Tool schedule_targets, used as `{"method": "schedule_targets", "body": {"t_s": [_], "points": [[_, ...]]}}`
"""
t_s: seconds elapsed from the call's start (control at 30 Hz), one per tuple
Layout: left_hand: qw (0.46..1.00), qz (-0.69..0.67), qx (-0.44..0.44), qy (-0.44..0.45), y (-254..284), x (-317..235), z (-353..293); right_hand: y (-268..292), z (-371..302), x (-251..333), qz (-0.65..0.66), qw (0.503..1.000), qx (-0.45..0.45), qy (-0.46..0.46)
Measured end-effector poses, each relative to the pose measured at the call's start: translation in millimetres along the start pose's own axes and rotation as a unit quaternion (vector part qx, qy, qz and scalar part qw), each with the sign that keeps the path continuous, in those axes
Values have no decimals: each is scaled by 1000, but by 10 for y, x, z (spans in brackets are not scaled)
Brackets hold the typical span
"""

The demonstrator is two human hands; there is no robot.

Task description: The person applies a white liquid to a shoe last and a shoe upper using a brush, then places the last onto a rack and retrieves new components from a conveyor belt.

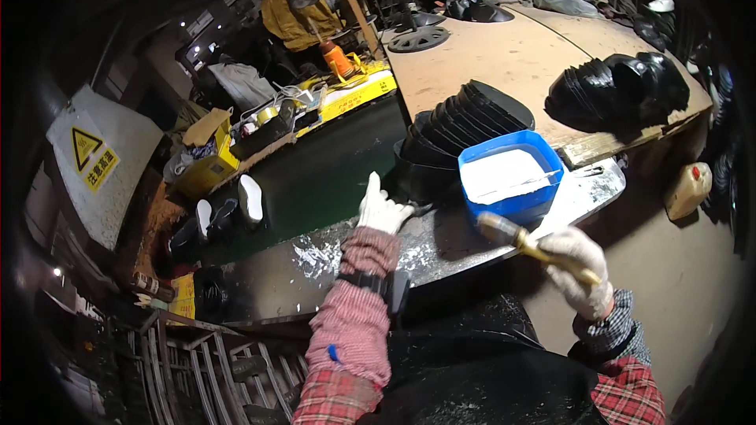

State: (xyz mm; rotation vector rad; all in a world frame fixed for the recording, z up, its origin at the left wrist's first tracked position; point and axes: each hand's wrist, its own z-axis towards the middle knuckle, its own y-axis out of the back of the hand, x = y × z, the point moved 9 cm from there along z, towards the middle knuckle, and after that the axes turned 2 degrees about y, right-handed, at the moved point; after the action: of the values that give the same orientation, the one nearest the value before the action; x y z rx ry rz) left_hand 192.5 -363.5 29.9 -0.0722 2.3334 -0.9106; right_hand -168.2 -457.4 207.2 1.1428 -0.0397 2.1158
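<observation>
My left hand (pixel 383 211), in a white glove, reaches over the metal ledge with a finger stretched out and its thumb apart. Just beyond it stands a nested stack of black curved shoe pieces (pixel 472 122). A small dark edge shows by the thumb; whether the two touch is unclear. My right hand (pixel 579 267), gloved too, grips a brush (pixel 529 245) by its wooden handle, bristles pointing left. Near the brush, a blue tub (pixel 516 208) holds white paste (pixel 504 173), with a thin bar across its opening.
White smears mark the metal ledge (pixel 441 240). Left of my hand runs a dark green belt (pixel 315 189) carrying shoes with white insides (pixel 250 198). Black glossy shoe pieces (pixel 618 90) lie on the wooden table (pixel 488 55). A jerrycan (pixel 689 190) stands at right; metal racks (pixel 213 362) at lower left.
</observation>
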Motion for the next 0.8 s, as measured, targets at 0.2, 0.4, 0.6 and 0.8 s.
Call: {"method": "schedule_targets", "body": {"t_s": [0.2,0.4,0.6,0.8], "points": [[976,-37,128,-172,-561,-318,-412,588,445,-491,24,983,-148,-101],[615,582,27,-531,-674,-1143,-2183,275,1103,-959,-249,964,-38,-85],[383,827,100,-399,322,-559,-2142,431,704,-582,-221,965,-138,-18],[355,832,-18,-426,403,-984,-1931,261,349,-379,-193,967,-135,-92]]}}
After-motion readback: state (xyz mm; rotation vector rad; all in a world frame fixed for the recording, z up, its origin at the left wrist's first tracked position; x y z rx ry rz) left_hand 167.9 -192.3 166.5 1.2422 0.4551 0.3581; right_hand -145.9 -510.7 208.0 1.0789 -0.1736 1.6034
